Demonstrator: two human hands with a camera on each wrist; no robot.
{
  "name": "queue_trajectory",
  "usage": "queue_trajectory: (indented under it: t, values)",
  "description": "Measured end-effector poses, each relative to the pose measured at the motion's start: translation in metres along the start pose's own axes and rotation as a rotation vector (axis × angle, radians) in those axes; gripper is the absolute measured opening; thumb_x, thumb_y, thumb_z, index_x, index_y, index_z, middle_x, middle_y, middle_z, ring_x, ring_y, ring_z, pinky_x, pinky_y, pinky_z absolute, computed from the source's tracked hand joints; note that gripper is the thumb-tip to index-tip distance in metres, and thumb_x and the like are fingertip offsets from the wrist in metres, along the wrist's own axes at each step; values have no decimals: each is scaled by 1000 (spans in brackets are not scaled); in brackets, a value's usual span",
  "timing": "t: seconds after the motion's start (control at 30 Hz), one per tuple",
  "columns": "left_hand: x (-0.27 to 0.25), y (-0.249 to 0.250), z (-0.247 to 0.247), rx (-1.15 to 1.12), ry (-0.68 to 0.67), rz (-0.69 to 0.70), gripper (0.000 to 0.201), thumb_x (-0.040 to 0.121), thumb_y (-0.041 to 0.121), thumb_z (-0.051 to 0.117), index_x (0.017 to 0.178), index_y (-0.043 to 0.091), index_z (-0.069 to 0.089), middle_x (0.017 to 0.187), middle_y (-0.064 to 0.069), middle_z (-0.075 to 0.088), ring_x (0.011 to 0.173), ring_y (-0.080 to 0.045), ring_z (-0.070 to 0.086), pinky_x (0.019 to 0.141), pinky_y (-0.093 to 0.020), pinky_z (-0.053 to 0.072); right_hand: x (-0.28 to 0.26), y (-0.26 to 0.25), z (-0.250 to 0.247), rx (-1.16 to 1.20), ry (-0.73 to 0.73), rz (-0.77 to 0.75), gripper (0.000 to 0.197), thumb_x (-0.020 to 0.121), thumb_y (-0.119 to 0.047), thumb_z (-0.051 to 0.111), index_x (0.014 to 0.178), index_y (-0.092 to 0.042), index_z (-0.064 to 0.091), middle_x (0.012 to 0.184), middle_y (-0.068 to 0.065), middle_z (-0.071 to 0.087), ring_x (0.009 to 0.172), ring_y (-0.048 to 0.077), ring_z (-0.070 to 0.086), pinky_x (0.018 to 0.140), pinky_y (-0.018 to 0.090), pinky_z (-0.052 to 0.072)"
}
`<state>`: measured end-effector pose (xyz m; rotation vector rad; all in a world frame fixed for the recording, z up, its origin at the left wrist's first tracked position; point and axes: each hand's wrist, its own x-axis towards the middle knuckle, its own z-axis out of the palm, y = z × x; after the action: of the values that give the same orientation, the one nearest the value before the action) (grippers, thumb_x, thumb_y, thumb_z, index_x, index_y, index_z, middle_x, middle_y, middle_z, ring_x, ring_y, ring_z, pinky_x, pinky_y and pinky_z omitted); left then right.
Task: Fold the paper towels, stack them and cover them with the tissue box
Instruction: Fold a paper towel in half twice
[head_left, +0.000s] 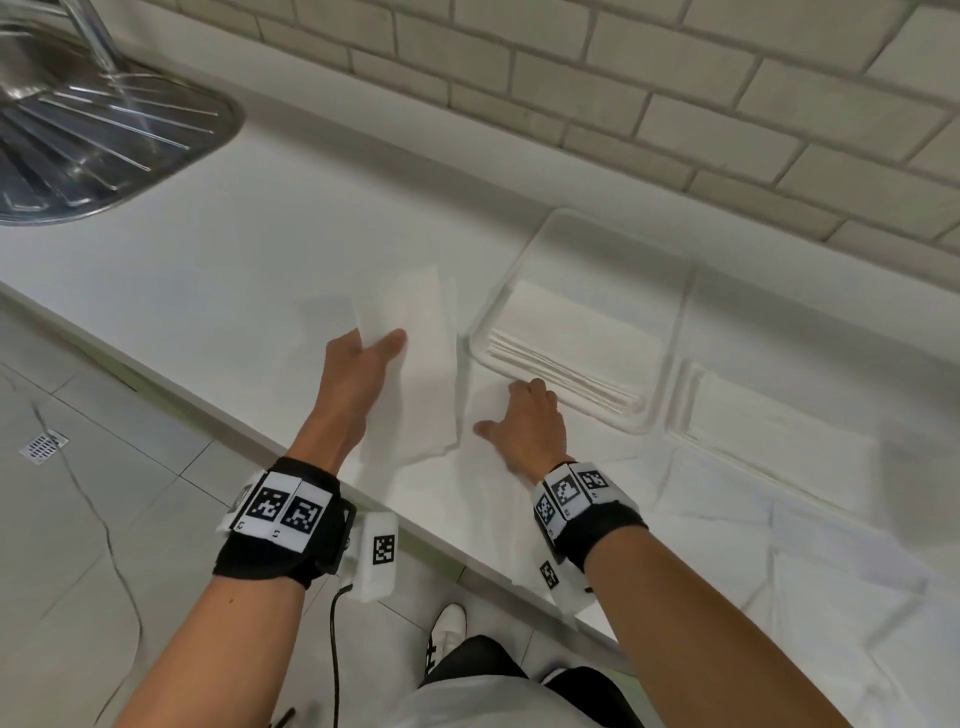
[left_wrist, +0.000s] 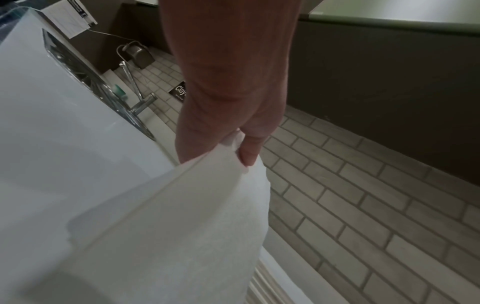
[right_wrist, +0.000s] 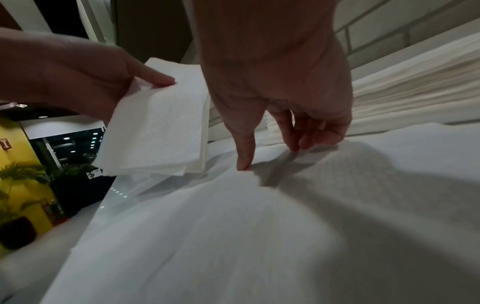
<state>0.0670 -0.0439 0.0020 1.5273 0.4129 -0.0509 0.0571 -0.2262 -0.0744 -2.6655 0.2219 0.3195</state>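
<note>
White countertop (head_left: 234, 270) running below a pale brick-tiled wall (head_left: 675, 104), grey floor tiles (head_left: 78, 519) under its near edge. Steel sink drainer (head_left: 93, 140) at the far left of the counter, well apart from the work. Loose unfolded paper towels (head_left: 779, 545) spread over the right side of the counter, some hanging past the edge. White tray (head_left: 550, 244) near the wall, holding a stack of folded towels (head_left: 576, 353); beside it on the right a second white rectangular piece (head_left: 769, 436), possibly the tissue box, though hard to tell. Left hand (head_left: 358, 374) raised above the counter left of the tray, thumb and fingers pinched on a folded paper towel (head_left: 415, 353) that hangs clear of the surface. Right hand (head_left: 530, 421) just in front of the tray, fingers loosely bent and slightly apart, tips touching an unfolded sheet (right_wrist: 233, 226) lying on the counter, gripping nothing. Black wrist bands with printed square markers (head_left: 283, 512) on both forearms.
</note>
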Motion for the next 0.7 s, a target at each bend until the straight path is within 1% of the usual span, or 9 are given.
queue_trajectory:
  t: [0.13, 0.23, 0.27, 0.33, 0.43, 0.5, 0.57, 0.63, 0.7]
  values:
    - [1, 3, 0, 9, 8, 40, 14, 93, 18, 60, 105, 15, 65, 91, 3, 69, 85, -18, 66, 79, -35, 53, 6, -4, 0, 89, -15, 40, 36, 77, -27, 73, 105, -10, 59, 118, 8, 49, 112, 28, 47, 92, 42, 46]
    - [5, 4, 0, -18, 64, 100, 7, 94, 19, 57, 98, 20, 64, 88, 6, 68, 82, -14, 65, 75, -31, 53, 3, -4, -10, 436, 4, 67, 21, 77, -11, 69, 96, -12, 60, 94, 3, 61, 87, 23, 60, 73, 34, 50]
    - [7, 5, -1, -35, 93, 113, 7, 95, 20, 56, 97, 21, 63, 89, 7, 68, 83, -13, 65, 76, -30, 53, 1, -5, -18, 597, 16, 83, 23, 77, -7, 70, 95, -13, 58, 90, 1, 62, 79, 21, 61, 68, 32, 51]
    - [12, 4, -2, -69, 146, 115, 10, 96, 21, 54, 102, 21, 62, 92, 9, 67, 87, -12, 64, 81, -31, 52, -5, -9, -40, 897, 26, 74, 35, 75, 2, 73, 99, -14, 54, 96, 7, 68, 76, 19, 65, 66, 31, 56]
    - [21, 0, 0, -79, 148, 39, 13, 96, 23, 55, 107, 18, 62, 96, 7, 68, 95, -17, 64, 88, -33, 51, -13, -25, -81, 1077, -51, -45, 58, 73, 3, 77, 121, -16, 49, 103, 11, 71, 80, 17, 70, 61, 21, 56]
    - [22, 1, 5, -45, 60, -19, 11, 93, 23, 59, 101, 18, 66, 96, 4, 71, 97, -20, 66, 83, -30, 52, -14, -38, -99, 1111, -117, -120, 71, 71, 0, 80, 130, -21, 46, 105, 13, 72, 87, 22, 72, 68, 25, 58]
    - [18, 5, 11, 3, -96, -40, 14, 91, 17, 58, 99, 15, 70, 87, 2, 73, 82, -19, 69, 65, -25, 53, -14, -48, -105, 1168, -164, -168, 78, 71, 1, 80, 135, -22, 43, 109, 18, 71, 95, 29, 72, 81, 36, 59]
    - [12, 9, 15, -9, -247, -50, 23, 92, 12, 55, 108, 5, 69, 82, -1, 74, 71, -16, 70, 55, -21, 52, -15, -56, -104, 1140, -124, -176, 78, 72, 2, 78, 137, -19, 40, 111, 17, 71, 97, 29, 71, 83, 36, 59]
    - [8, 9, 17, -99, -346, -61, 31, 95, 17, 53, 119, 2, 65, 100, -8, 76, 92, -25, 73, 72, -30, 57, -15, -60, -98, 1086, -10, -148, 72, 74, 2, 76, 134, -17, 41, 112, 15, 69, 95, 24, 70, 79, 31, 60]
